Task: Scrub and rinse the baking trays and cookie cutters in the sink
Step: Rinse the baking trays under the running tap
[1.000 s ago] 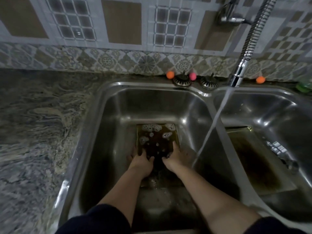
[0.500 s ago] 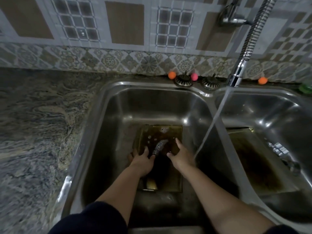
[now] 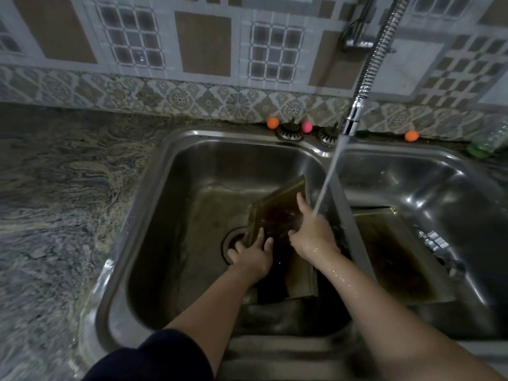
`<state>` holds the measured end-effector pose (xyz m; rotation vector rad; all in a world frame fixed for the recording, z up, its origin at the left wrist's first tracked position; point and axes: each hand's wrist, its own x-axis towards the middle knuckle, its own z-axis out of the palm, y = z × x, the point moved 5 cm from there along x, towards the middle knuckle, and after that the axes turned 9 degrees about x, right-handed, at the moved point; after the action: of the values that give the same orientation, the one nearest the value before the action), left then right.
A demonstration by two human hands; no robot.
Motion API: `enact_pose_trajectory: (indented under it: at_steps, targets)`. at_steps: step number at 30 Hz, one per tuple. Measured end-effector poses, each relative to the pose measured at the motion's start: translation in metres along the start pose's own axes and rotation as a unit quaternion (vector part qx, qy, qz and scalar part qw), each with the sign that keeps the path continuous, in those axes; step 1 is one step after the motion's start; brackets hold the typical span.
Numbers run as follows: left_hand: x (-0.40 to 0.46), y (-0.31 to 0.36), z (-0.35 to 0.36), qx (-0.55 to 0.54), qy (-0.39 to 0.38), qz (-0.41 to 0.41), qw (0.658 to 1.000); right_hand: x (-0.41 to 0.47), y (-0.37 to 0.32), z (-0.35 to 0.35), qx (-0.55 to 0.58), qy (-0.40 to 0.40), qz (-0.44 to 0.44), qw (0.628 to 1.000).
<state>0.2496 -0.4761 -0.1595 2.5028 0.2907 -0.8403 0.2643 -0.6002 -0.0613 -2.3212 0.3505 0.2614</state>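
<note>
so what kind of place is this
Most likely a home kitchen: a steel double sink set in a stone counter, patterned wall tiles behind, and a flexible tap running water onto a baking tray that both hands are washing.

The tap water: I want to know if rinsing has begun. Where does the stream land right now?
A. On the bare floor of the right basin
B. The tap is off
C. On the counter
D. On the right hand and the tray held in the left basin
D: the stream from the tap falls onto the right hand, which rests on the tilted tray in the left basin.
</note>
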Motion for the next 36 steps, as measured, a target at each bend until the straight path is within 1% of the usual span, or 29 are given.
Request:
enact_pose_trajectory:
  at_steps: [3,8,10,12,15,17,19,21,24,26,28,30,33,35,36]
  targets:
    - [-0.018,0.014,-0.003,-0.037,0.029,0.041,0.998,-0.007,0.007,-0.021,0.054,0.018,-0.050,0.997]
    - [-0.042,0.026,-0.017,-0.078,0.085,0.117,0.986,-0.026,0.020,-0.052,0.144,0.020,-0.110,0.983]
    - [-0.050,0.031,-0.022,-0.121,0.118,0.142,0.975,-0.034,0.027,-0.059,0.174,0.018,-0.126,0.976]
    - [-0.057,0.031,-0.027,-0.195,0.144,0.146,0.959,-0.039,0.035,-0.065,0.194,0.023,-0.141,0.971]
    - [-0.061,0.024,-0.035,-0.265,0.145,0.142,0.943,-0.041,0.047,-0.069,0.237,0.015,-0.141,0.961]
    - [-0.067,0.019,-0.041,-0.288,0.161,0.182,0.926,-0.039,0.049,-0.066,0.260,-0.003,-0.135,0.956]
    - [-0.075,0.014,-0.045,-0.319,0.185,0.215,0.904,-0.035,0.045,-0.062,0.249,-0.015,-0.146,0.957]
    - [-0.080,0.008,-0.050,-0.352,0.212,0.218,0.885,-0.029,0.037,-0.056,0.210,-0.033,-0.156,0.965]
    - [-0.086,-0.002,-0.060,-0.381,0.259,0.220,0.860,-0.018,0.029,-0.043,0.132,-0.074,-0.139,0.979]
    - [-0.092,-0.005,-0.067,-0.367,0.298,0.228,0.851,-0.012,0.024,-0.033,0.079,-0.099,-0.119,0.985]
    - [-0.097,-0.006,-0.075,-0.334,0.341,0.220,0.851,-0.011,0.015,-0.023,0.036,-0.134,-0.105,0.985]
    - [-0.104,-0.006,-0.081,-0.279,0.388,0.208,0.853,-0.014,0.001,-0.016,0.036,-0.162,-0.102,0.981]
    - [-0.114,-0.003,-0.085,-0.173,0.465,0.184,0.849,-0.015,-0.027,-0.015,0.094,-0.145,-0.116,0.978]
    - [-0.120,0.001,-0.084,-0.102,0.496,0.191,0.841,-0.013,-0.048,-0.021,0.170,-0.131,-0.108,0.971]
    - [-0.121,0.004,-0.082,-0.067,0.502,0.204,0.838,-0.012,-0.057,-0.025,0.219,-0.129,-0.085,0.963]
